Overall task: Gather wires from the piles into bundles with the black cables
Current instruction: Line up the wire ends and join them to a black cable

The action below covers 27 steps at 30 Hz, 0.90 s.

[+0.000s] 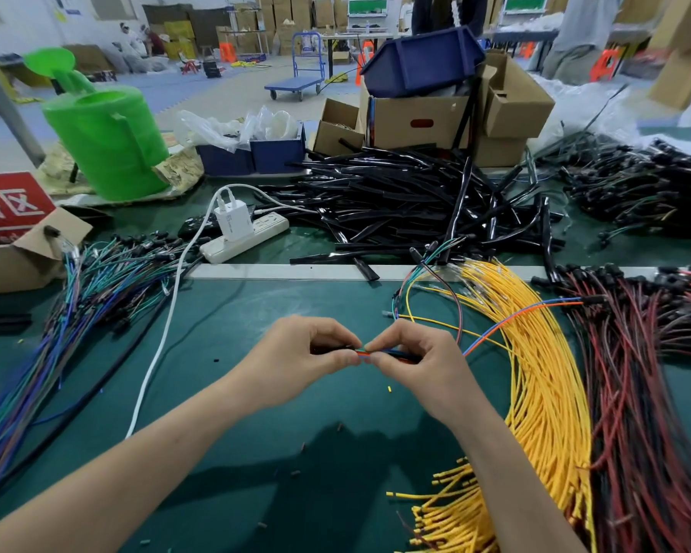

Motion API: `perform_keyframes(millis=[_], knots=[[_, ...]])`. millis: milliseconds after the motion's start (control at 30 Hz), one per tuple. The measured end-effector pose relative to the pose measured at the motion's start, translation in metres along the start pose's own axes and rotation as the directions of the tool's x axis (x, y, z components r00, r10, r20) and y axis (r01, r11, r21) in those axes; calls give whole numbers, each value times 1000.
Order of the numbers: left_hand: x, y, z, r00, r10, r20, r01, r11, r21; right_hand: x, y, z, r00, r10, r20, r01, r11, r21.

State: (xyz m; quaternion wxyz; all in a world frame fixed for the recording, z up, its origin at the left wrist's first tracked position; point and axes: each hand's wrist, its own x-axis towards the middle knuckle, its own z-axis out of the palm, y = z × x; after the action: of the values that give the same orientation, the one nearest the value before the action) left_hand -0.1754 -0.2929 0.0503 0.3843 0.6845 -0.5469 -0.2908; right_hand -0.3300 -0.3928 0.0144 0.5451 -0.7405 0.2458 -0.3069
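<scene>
Head view, looking down on a green surface. Both hands are meeting over its middle, fingertips nearly touching. The left hand is pinching a short black cable, apparently a sleeve piece, between thumb and forefinger. The right hand is clamping a small bunch of coloured wires (orange, blue, green and yellow showing) right where their ends meet the black piece. Judgement: the wire ends are being fed into, or lined up with, the sleeve mouth; the close two-handed pinch is keeping the ends together so they enter as one.

The held wires are trailing away to the right and up, looping loosely over the surface, so their slack is not fighting the grip.

Stock is lying fanned around the work spot, all near the hands:
- yellow wire pile just right of the right forearm;
- red and black wire pile further right;
- blue and green wire pile on the left;
- heap of black cable pieces straight ahead, beyond a pale strip across the surface.

Finished bundles appear to be stacked at far right, though detail there is too blurred to confirm.

A white power strip with a charger is sitting left of the black heap; its white lead is crossing the work area, a possible snag.
</scene>
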Motion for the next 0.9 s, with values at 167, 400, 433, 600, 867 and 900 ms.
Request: perform_keyframes(millis=[167,400,433,600,867,900], knots=[[0,-2,4,998,-23,-66,25,999,28,-1,-2,0,999,-18,-27,17,999,-27],[-1,-4,5,989,63,-135,-56,997,60,-1,-5,2,996,-42,-80,35,996,-83],[-2,-4,5,989,65,-130,-57,997,59,-2,-5,2,996,-43,-78,36,996,-86],[-3,-2,3,998,43,-43,-41,998,45,-1,-5,0,998,-10,-56,7,998,-66],[2,-4,-1,995,-33,94,41,995,-86,0,-5,-4,999,44,22,-44,999,5],[2,-5,-2,993,-32,110,41,996,-76,0,-5,-4,998,48,30,-48,999,18]])
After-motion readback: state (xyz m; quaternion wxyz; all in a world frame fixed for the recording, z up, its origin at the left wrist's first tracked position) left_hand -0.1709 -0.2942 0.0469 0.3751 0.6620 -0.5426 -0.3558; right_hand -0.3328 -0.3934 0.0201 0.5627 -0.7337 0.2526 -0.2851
